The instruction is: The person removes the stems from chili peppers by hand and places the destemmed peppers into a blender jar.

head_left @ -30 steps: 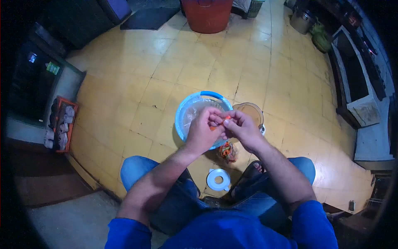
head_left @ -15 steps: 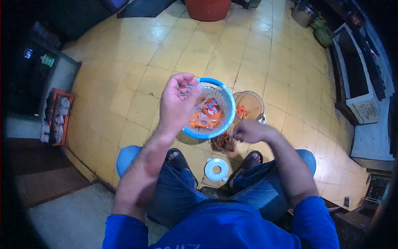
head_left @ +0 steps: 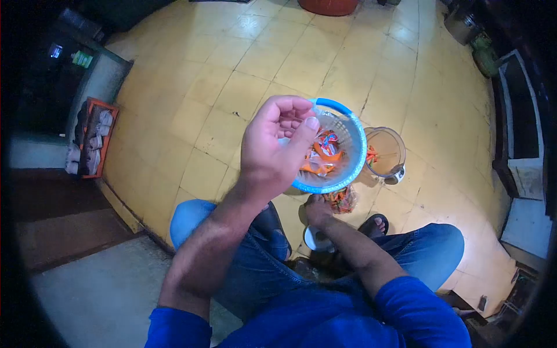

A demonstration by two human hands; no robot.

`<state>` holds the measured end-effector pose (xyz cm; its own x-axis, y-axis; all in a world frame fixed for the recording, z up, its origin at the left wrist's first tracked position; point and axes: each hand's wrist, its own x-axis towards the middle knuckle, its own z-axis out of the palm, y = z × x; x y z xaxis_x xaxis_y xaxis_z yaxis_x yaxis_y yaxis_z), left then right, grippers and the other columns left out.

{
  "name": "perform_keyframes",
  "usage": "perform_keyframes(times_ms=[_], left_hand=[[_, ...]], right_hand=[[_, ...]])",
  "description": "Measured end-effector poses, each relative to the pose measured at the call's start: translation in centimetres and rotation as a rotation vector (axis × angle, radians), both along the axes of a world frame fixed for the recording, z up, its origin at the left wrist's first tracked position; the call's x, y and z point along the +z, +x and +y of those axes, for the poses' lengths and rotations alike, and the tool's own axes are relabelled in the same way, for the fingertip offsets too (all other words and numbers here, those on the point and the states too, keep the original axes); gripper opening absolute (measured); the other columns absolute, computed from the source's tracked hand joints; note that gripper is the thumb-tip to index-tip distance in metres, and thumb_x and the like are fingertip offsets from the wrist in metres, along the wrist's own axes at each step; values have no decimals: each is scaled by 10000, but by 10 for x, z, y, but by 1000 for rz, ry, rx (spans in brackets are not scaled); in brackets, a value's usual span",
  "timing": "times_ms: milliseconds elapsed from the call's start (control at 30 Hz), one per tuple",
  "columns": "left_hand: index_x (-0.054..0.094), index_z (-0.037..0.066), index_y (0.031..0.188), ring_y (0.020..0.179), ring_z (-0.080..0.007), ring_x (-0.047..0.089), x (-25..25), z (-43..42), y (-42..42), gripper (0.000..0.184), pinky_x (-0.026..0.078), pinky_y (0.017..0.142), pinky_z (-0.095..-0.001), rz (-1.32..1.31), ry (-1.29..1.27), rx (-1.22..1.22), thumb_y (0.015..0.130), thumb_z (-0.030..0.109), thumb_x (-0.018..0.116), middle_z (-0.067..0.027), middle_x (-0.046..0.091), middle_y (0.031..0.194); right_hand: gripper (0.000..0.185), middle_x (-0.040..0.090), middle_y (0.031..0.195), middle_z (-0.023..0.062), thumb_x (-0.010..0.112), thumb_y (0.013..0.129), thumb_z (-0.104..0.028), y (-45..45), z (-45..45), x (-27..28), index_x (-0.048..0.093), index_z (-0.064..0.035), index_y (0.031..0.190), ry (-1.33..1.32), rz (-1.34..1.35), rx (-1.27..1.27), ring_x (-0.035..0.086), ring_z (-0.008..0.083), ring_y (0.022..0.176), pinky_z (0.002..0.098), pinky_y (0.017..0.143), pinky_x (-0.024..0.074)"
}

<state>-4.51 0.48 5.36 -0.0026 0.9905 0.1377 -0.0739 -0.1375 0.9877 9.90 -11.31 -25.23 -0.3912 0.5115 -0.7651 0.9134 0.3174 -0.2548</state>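
My left hand (head_left: 279, 142) is raised over the near left side of a blue-rimmed plastic basket (head_left: 358, 153), its fingers curled in with the thumb close to them; whatever they grip, if anything, I cannot make out. Inside the basket lie orange pieces and shiny packets (head_left: 328, 152). My right hand (head_left: 318, 210) reaches low by the basket's near edge, beside a clear plastic bag of red and green chillies (head_left: 342, 200); its fingers are mostly hidden. A see-through blender jar (head_left: 390, 152) with red-orange pieces stands to the right. My right forearm partly covers a white ring-shaped lid (head_left: 316, 239).
Yellow floor tiles (head_left: 232, 116) surround the basket. My sandalled feet (head_left: 377, 225) frame the near side. A red tub (head_left: 328, 6) stands at the far end. An orange shoe rack (head_left: 100, 139) is at left, a wooden cabinet (head_left: 525, 127) at right.
My right hand has moved left and nearer to me, from beside the jar to the bag's left side. My left hand stays raised and curled near the basket. The view has shifted.
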Motion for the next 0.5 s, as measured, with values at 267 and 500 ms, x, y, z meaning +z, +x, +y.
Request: perform_keyframes(times_ms=[267, 500], left_hand=[[540, -5, 1124, 896, -73, 583, -13, 13, 6, 217, 489, 818, -224, 24, -1, -29, 933, 58, 620, -49, 607, 1011], [569, 12, 1121, 914, -75, 594, -12, 2, 19, 185, 495, 828, -244, 233, -141, -226, 956, 96, 587, -40, 627, 996]], right_hand=[[276, 658, 1003, 179, 660, 755, -124, 18, 25, 102, 669, -19, 1010, -96, 235, 102, 643, 330, 974, 442, 779, 547], [139, 677, 869, 181, 661, 780, -57, 60, 58, 232, 657, 24, 893, 209, 886, -100, 668, 346, 839, 431, 781, 536]])
